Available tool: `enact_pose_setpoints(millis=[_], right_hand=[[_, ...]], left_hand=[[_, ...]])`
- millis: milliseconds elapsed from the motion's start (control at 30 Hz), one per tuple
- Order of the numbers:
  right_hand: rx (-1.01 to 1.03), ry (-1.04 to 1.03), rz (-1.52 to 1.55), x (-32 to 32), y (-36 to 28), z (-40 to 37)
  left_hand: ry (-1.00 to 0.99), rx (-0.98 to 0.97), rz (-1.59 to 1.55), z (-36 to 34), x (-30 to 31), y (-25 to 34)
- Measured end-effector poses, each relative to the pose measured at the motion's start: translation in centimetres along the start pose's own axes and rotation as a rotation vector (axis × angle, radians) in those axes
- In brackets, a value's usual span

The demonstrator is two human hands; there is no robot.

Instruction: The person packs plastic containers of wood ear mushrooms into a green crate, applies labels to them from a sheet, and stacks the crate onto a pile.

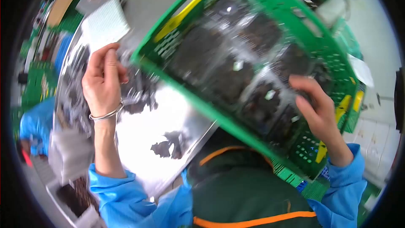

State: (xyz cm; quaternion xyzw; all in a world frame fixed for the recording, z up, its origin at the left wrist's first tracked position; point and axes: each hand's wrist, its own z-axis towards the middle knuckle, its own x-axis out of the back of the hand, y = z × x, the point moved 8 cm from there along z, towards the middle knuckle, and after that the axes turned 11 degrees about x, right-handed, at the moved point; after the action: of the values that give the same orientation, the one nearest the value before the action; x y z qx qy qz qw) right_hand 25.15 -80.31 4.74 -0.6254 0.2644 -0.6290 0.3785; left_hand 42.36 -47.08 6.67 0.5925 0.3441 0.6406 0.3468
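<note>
A green crate [198,101] with yellow handles holds several clear plastic packs [230,76] of dark contents, some with small white labels. My right hand [314,105] is over the packs at the crate's right side, fingers bent, thumb and forefinger apart, with nothing seen between them. To the left of the crate, my left hand [105,69] is raised above the metal table, its fingers curled and thumb against them. A sheet of white labels [106,23] lies just beyond its fingertips; whether the hand touches it is unclear from the blur.
The metal table [143,131] carries dark scraps [171,144] near its front edge and clear plastic packaging [76,88] on the left. A grey box [69,156] stands at the lower left. Beyond it is a person in blue sleeves [38,122]. More green crates stand far left.
</note>
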Motion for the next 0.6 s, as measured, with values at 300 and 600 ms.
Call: enact_pose_setpoints(millis=[300,600], right_hand=[[0.249,-0.227,-0.187,-32.3,-4.3,4.2],[0.235,-0.707,0.067,-34.6,-12.0,3.6]], left_hand=[[-0.120,0.725,0.339,-22.1,6.3,-32.8],[-0.306,1.236,-0.670,-10.9,1.7,-33.3]])
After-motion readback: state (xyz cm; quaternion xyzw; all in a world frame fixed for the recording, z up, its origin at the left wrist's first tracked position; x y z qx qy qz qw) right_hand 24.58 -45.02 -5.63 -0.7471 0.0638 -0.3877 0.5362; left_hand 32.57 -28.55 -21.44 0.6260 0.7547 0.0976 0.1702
